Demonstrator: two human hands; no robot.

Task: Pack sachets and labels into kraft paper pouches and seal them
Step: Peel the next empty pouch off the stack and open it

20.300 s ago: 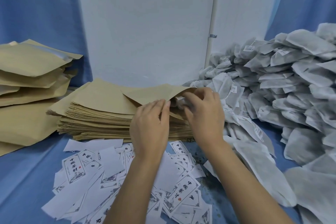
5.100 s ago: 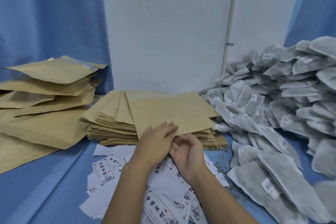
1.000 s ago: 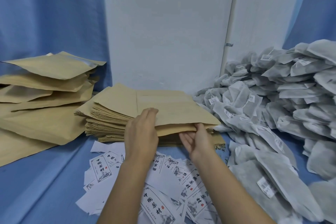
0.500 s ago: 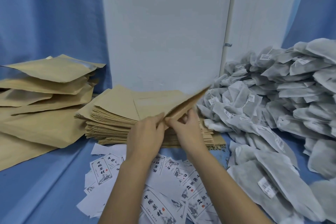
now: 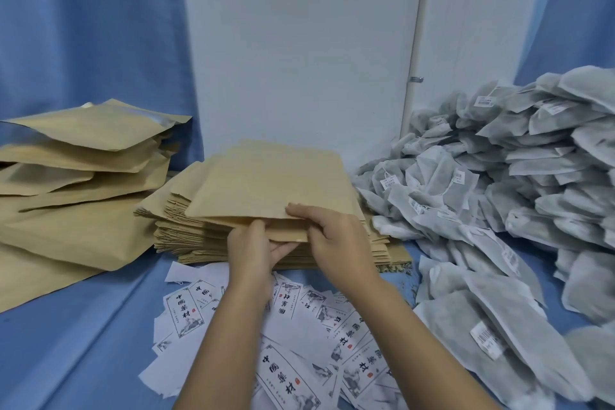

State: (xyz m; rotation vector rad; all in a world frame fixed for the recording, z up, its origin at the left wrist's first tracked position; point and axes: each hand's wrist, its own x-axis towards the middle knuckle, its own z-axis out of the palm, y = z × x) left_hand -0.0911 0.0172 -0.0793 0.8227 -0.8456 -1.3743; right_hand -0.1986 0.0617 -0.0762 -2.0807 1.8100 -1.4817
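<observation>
A flat, tan kraft pouch point(image 5: 273, 186) is pinched at its near edge by the left hand point(image 5: 249, 253) and right hand point(image 5: 336, 236), above the stack point(image 5: 186, 236).

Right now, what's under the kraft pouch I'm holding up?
Under the held pouch sits the stack of flat kraft pouches, its front and left edges showing. Most of the stack's top face is covered by the pouch, so anything lying there cannot be seen.

left fingers point(image 5: 283, 247) under pouch point(image 5: 266, 183): partly hidden | sachet pile point(image 5: 532, 176): cut right
</observation>
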